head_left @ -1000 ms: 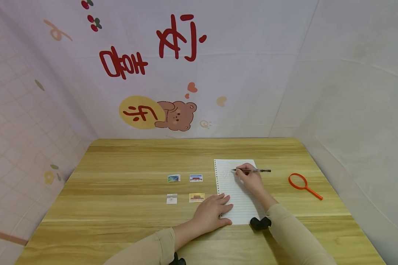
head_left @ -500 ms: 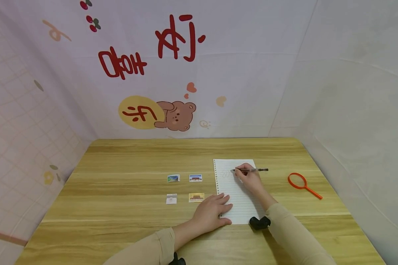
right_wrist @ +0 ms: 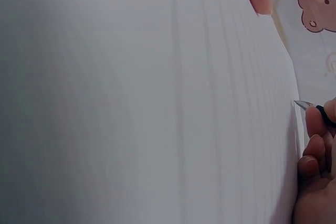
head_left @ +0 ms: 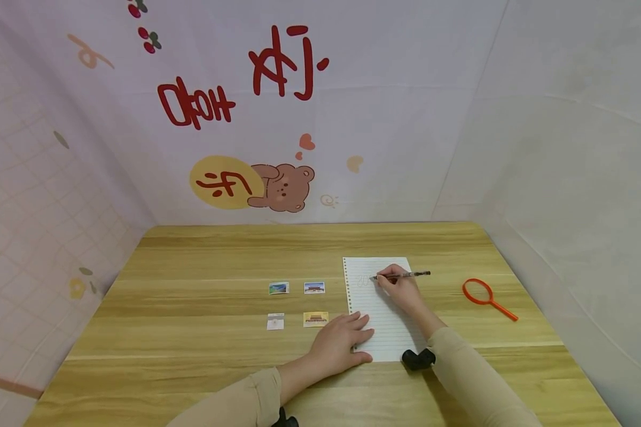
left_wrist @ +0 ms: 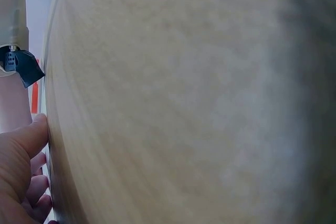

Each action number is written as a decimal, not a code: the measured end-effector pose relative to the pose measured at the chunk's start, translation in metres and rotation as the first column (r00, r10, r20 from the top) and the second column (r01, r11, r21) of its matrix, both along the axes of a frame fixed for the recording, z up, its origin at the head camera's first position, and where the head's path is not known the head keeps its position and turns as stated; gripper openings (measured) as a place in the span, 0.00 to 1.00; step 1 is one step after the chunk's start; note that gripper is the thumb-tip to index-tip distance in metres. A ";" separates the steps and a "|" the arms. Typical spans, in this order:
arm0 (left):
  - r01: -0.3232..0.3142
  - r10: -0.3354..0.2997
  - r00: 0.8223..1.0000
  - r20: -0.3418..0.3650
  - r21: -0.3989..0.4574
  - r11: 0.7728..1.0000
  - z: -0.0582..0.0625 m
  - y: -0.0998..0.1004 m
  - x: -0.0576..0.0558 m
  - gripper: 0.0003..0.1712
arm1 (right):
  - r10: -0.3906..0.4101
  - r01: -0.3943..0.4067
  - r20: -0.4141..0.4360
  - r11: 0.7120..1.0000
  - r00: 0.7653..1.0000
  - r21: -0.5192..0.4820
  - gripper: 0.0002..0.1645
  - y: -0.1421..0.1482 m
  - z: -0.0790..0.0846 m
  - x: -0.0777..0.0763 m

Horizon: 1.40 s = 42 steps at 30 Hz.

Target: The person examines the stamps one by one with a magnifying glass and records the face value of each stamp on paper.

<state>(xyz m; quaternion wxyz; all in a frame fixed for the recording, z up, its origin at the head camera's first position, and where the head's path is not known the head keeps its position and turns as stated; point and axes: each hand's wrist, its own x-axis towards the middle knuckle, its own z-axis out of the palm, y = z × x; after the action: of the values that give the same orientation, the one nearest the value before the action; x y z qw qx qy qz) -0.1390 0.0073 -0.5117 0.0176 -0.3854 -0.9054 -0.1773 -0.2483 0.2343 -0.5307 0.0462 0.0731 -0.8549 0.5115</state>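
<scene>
A lined, hole-punched sheet of paper [head_left: 387, 338] lies on the wooden table in the head view. My right hand [head_left: 400, 292] pinches a dark pen [head_left: 413, 274], its tip at the paper beside faint handwriting that looks like "80" [head_left: 362, 281]. The right wrist view has the pen's metal tip [right_wrist: 303, 104] right at the sheet, with curled fingers [right_wrist: 315, 153] behind it. My left hand [head_left: 339, 344] rests flat with fingers spread over the sheet's lower left edge. In the left wrist view its thumb [left_wrist: 34, 135] lies against the tabletop.
Several stamps lie left of the paper: a green-blue one [head_left: 279, 288], a blue one with a red building [head_left: 314, 288], a grey one [head_left: 275, 321] and a yellow one [head_left: 316, 319]. A red magnifying glass [head_left: 490, 300] lies at the right. A printed cloth [head_left: 395, 118] hangs behind the table.
The pen tip has shifted slightly left and down toward the written marks, and the right hand has moved a little with it. The left hand stays in place on the paper.
</scene>
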 end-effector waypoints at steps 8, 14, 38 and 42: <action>-0.003 0.003 1.000 -0.011 -0.001 1.000 -0.004 -0.001 0.000 0.30 | -0.054 0.054 -0.003 0.998 0.999 -0.015 0.05 0.001 0.001 0.002; -0.011 0.011 1.000 0.002 -0.016 1.000 -0.001 0.001 0.001 0.31 | -0.084 0.085 -0.031 0.996 0.996 0.015 0.06 0.005 0.000 0.000; -0.004 0.004 1.000 -0.005 0.002 1.000 -0.002 -0.001 0.001 0.30 | -0.055 0.055 0.007 0.998 0.998 0.011 0.04 0.006 -0.002 0.001; -0.003 0.003 1.000 0.004 -0.005 1.000 -0.002 0.000 0.001 0.30 | -0.020 0.020 0.015 0.999 1.000 0.030 0.05 0.005 -0.001 0.002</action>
<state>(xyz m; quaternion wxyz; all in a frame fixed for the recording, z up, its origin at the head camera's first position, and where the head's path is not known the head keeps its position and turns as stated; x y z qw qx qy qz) -0.1379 0.0070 -0.5137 0.0151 -0.3838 -0.9064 -0.1759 -0.2459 0.2396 -0.5322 0.0436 0.0611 -0.8635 0.4988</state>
